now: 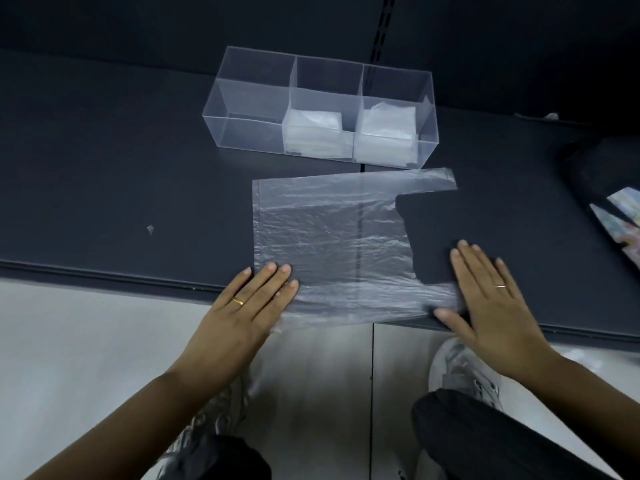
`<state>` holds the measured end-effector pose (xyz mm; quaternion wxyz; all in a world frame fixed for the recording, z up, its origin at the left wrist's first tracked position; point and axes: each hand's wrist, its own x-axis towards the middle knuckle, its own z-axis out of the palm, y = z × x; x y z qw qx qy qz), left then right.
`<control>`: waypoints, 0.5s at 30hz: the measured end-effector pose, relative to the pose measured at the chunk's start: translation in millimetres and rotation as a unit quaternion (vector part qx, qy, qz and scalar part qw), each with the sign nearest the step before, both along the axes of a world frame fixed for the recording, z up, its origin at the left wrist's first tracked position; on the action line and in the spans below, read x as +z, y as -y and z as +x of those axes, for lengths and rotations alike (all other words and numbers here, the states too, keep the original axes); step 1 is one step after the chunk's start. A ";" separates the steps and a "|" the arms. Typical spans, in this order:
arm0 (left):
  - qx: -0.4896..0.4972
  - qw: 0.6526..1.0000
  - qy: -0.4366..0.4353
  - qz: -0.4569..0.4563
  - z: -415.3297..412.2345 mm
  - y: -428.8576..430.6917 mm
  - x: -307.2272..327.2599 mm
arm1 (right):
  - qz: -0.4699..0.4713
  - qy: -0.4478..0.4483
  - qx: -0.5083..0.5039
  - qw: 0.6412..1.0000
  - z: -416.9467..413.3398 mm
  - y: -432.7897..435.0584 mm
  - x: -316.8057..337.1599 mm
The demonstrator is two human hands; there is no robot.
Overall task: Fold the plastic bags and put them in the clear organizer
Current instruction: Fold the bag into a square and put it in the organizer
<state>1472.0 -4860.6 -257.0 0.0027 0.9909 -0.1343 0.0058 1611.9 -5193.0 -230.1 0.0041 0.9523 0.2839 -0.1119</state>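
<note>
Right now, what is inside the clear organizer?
The clear organizer has three compartments. The middle one holds folded plastic bags, the right one a second stack; the left one shows nothing. How many bags each stack has cannot be counted: the layers cover one another.

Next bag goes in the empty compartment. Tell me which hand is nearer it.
Left. The left hand lies on the near left corner of the bag, in front of the empty compartment; the right hand rests farther right, on the near handle.
</note>
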 end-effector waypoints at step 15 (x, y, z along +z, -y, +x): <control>0.242 0.850 -0.081 -0.462 -6.0 -20.5 80.0 | 0.236 0.007 0.043 0.971 -14.7 -26.8 23.4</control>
